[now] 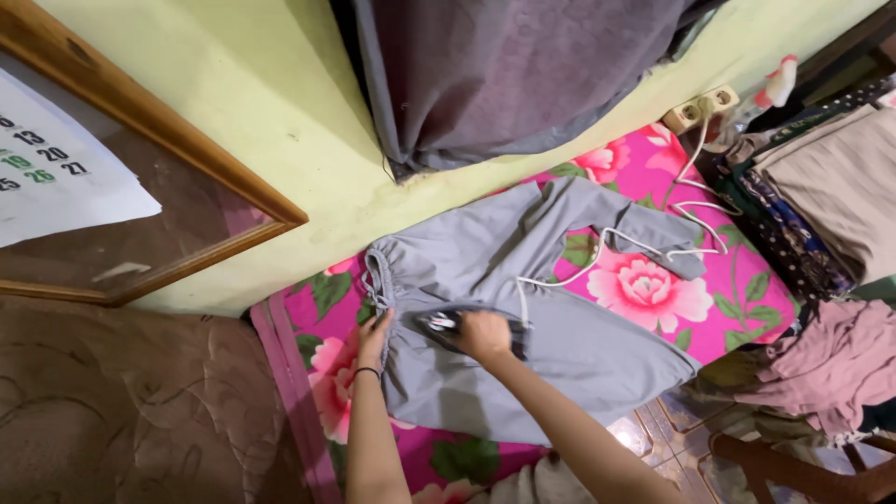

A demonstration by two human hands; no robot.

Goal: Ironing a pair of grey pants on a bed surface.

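My right hand [483, 334] is closed around the iron [448, 327] on the grey trousers [523, 308] mid-mat, its white cord [597, 252] trailing toward two o'clock. My left hand [375, 338] lies flat and open at nine o'clock of the soleplate; I judge it could get burned, or the cord could snag

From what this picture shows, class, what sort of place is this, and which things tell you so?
Probably a room in a home, used for ironing. The right hand holds an iron on grey trousers spread over a pink floral cloth; folded clothes are stacked nearby, and a wall socket feeds the cord.
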